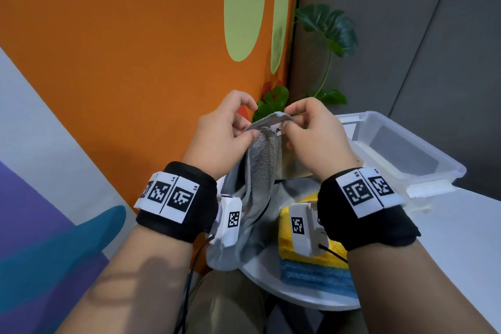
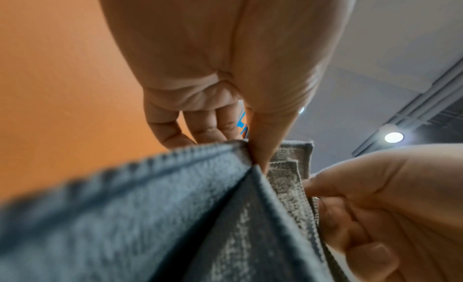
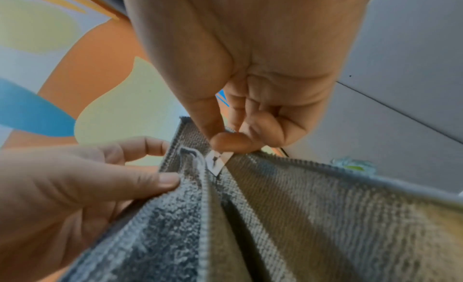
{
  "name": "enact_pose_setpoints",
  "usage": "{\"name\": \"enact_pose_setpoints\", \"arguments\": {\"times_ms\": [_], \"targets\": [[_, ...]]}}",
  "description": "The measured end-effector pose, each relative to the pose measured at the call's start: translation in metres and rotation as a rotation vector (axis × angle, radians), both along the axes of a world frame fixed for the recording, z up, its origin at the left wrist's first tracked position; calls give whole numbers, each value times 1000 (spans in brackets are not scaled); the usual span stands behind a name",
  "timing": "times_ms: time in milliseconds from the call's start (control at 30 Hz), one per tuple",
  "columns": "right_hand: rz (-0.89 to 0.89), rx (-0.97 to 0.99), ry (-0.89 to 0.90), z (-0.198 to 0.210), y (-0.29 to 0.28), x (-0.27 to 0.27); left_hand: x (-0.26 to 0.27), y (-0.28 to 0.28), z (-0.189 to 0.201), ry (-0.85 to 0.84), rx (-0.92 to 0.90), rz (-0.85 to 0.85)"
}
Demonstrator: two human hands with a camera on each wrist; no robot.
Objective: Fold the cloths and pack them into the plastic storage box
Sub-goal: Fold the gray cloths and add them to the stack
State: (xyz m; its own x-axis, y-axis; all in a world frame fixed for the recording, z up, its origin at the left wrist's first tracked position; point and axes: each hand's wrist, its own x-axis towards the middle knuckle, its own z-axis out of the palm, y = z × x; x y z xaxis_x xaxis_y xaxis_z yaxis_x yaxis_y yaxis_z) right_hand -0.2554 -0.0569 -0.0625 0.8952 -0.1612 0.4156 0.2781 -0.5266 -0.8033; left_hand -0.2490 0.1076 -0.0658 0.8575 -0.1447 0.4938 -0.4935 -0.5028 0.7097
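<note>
Looking through the head view alone, I see one clear plastic storage box [image 1: 423, 154] far right on the white table [image 1: 447, 238], plus one yellow folded cloth [image 1: 284, 244] stacked on one blue [image 1: 311, 276]. Both wrist views show one grey terry cloth [image 1: 257, 171] lifted over the table's left edge, left hand [image 1: 219, 138] and right hand [image 1: 314, 135] pinching its top hem, remaining fingers curled.

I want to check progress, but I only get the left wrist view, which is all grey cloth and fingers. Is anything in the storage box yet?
Observer: In the head view the plastic storage box looks empty.
Operator: Any other cloths waiting?
Observer: A yellow cloth sits stacked on a blue cloth on the white table.
Operator: What's the right hand pinching?
Observer: The right hand pinches the grey cloth at its white tag.
</note>
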Motion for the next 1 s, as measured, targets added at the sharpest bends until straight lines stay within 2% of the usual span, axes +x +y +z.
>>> {"name": "enact_pose_setpoints", "arguments": {"times_ms": [167,300,467,633,733,1000], "targets": [[35,-104,-100,0,2,-7,2,0,-2,32,-60,7],[113,-146,-71,-4,5,-9,2,-1,-2,52,-101,-8],[128,-176,-63,-8,8,-8,2,0,0,72,-129,11],[9,-234,-90,-10,9,-6,0,1,1,87,-166,8],[8,-281,-54,-10,8,-6,1,0,-1,81,-147,6],[-39,-225,-119,-7,6,-5,2,-1,0,71,-89,6]]}}
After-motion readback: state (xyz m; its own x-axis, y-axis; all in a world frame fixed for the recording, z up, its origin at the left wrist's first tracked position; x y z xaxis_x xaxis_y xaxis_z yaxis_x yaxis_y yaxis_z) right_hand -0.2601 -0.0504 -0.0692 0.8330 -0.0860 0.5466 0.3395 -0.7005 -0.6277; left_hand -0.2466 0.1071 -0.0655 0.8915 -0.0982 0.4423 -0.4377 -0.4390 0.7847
